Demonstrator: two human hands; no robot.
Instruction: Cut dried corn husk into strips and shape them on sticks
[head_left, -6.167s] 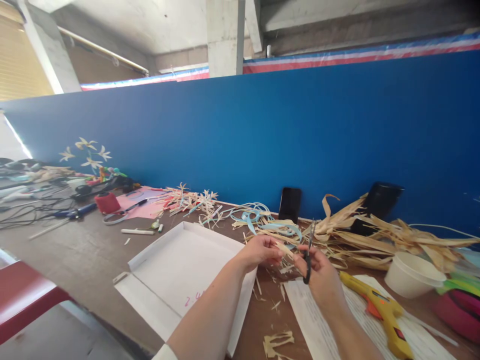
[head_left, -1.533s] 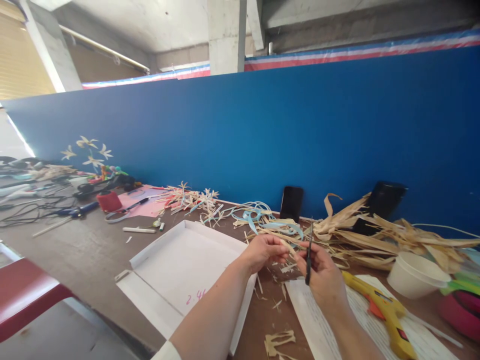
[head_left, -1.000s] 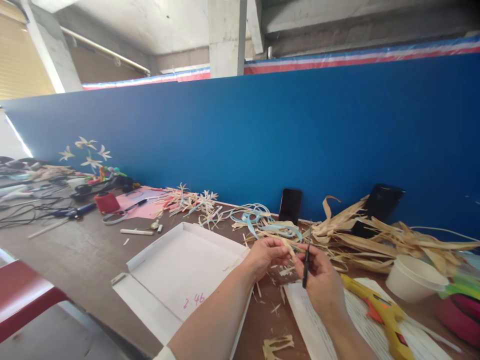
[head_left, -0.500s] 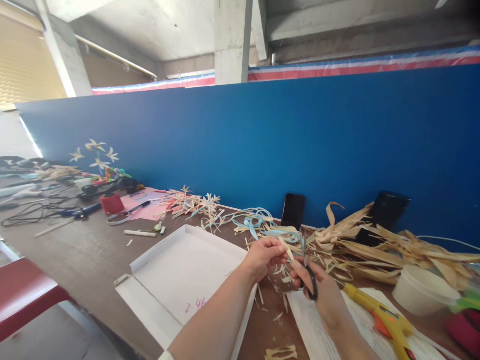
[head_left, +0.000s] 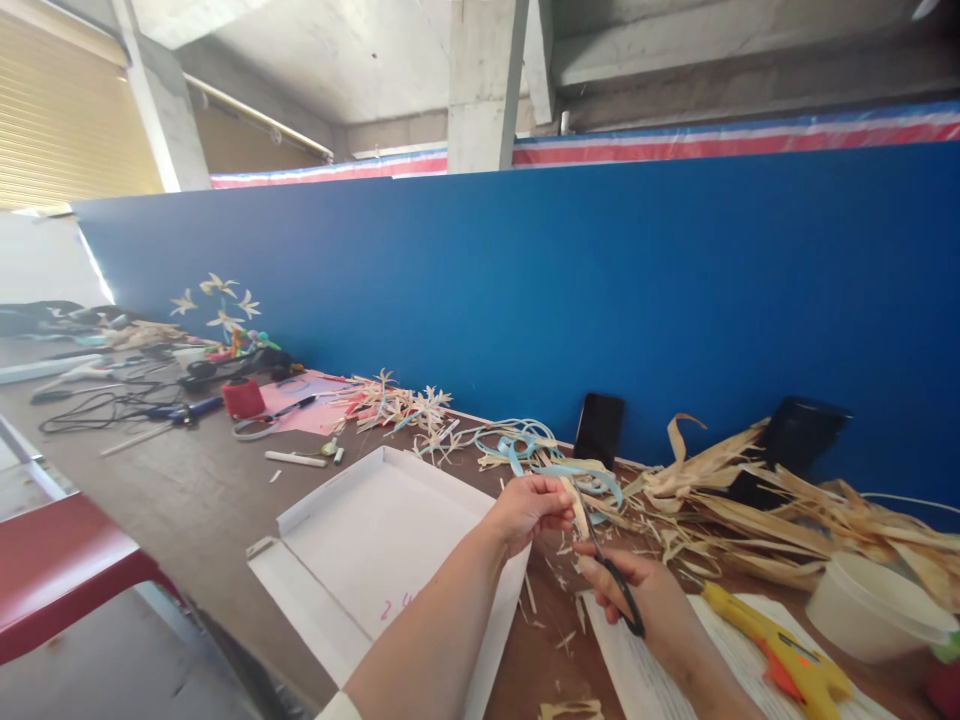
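Observation:
My left hand (head_left: 527, 508) pinches a short pale strip of dried husk (head_left: 578, 512) above the brown table (head_left: 187, 500). My right hand (head_left: 651, 602) is closed round the black handles of small scissors (head_left: 613, 578), whose blades point up at the lower end of the strip. Just left of my hands lies a flat white cardboard box lid (head_left: 375, 545) with a pink number written on it. Small husk clippings (head_left: 559, 570) lie on the table under my hands.
A pile of dried husks (head_left: 757, 500) and blue ribbon strips (head_left: 525, 445) lie behind my hands. A yellow glue gun (head_left: 780, 650), printed paper (head_left: 637, 670) and white cup (head_left: 874, 605) sit right. Two dark phones (head_left: 598, 428) lean on the blue partition (head_left: 525, 280). Red stool (head_left: 60, 570) at left.
The scissors have tilted from upright to slanted, handles lower and toward me, blades at the strip. The camera has swung slightly, shifting the table scene rightward in view.

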